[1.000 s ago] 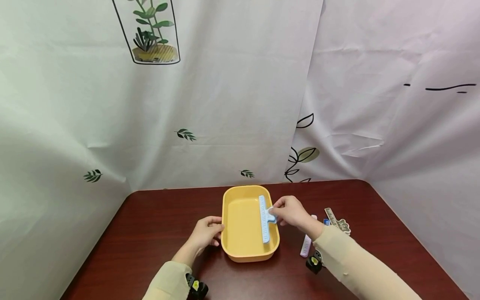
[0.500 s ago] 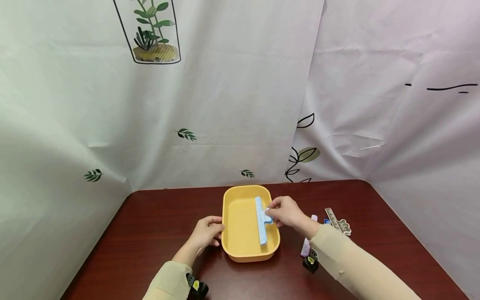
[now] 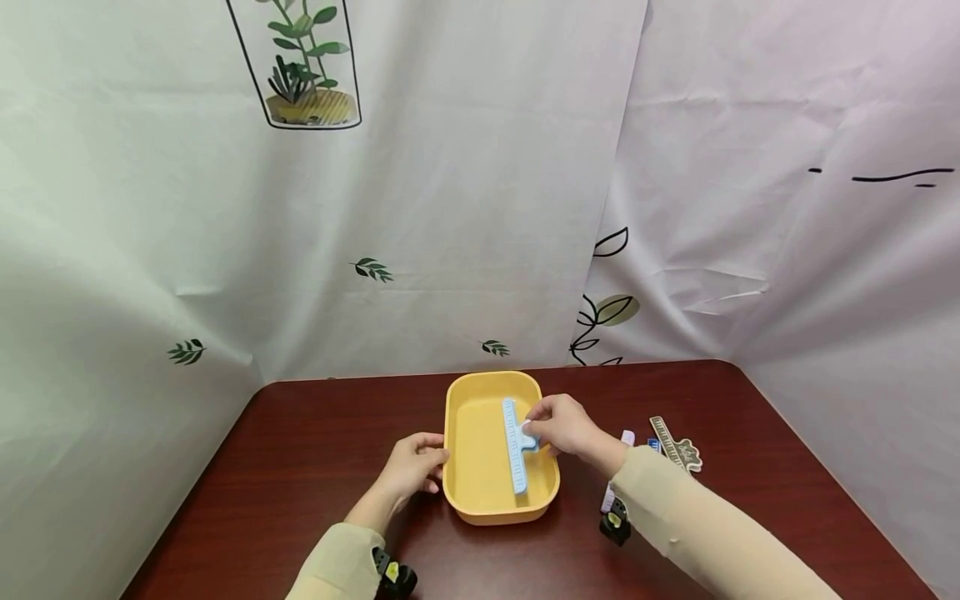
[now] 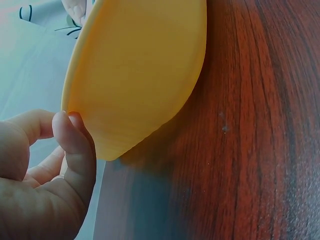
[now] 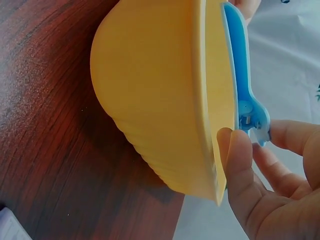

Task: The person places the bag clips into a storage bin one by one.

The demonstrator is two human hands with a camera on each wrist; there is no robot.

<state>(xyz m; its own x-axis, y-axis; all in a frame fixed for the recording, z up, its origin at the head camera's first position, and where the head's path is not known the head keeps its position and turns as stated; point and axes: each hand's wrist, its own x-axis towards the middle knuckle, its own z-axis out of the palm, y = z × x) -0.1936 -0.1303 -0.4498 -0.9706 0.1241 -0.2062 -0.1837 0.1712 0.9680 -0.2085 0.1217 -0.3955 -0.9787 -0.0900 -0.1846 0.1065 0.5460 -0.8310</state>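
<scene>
Blue clip [image 3: 514,447] & R hand [image 3: 564,427] have slid a bit further L over the yellow tray [image 3: 477,458] vs. half a sec ago; L hand [image 3: 408,464] & tray haven't budged.

Nearest me, black wrist cams [image 3: 395,577] sit strapped on both arms, just past the cream sleeves [image 3: 330,562]. L hand pinches the tray's L rim btwn thumb & fingers, no visible gap. R hand's over the R rim, thumb & fingertips closed on the clip's handle, w/ the long ribbed bar pointing lengthwise down the tray, slightly tilted. Clip's above the tray's R half; can't tell if it touches the bottom.

R of the tray, a lilac clip [image 3: 607,498] lies part-hidden by the R arm. Beyond it, a small blue item [image 3: 655,445] & a beige clip [image 3: 667,440], all on the dk red-brown table [image 3: 337,442]. At the back, a white cloth [image 3: 480,192] w/ leaf & plant prints.
</scene>
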